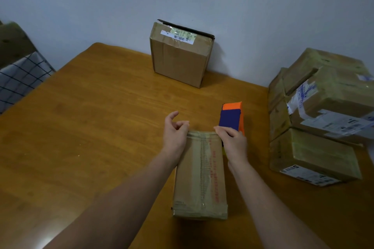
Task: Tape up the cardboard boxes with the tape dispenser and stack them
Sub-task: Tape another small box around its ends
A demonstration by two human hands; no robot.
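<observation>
A long narrow cardboard box [199,180] lies on the wooden table [91,127] in front of me, with tape along its top seam and red print beside it. My left hand [175,131] rests at the box's far left corner, fingers loosely curled and holding nothing. On the far right corner sits my right hand [232,139], its fingers pinched at the box's edge. An orange and blue tape dispenser [232,116] lies on the table just beyond my right hand. I cannot tell whether the hand touches it.
A squarish cardboard box [180,58] with a white label stands against the wall at the back. A stack of several taped boxes [321,119] fills the table's right side. A checked cloth [18,81] lies beyond the table's left edge.
</observation>
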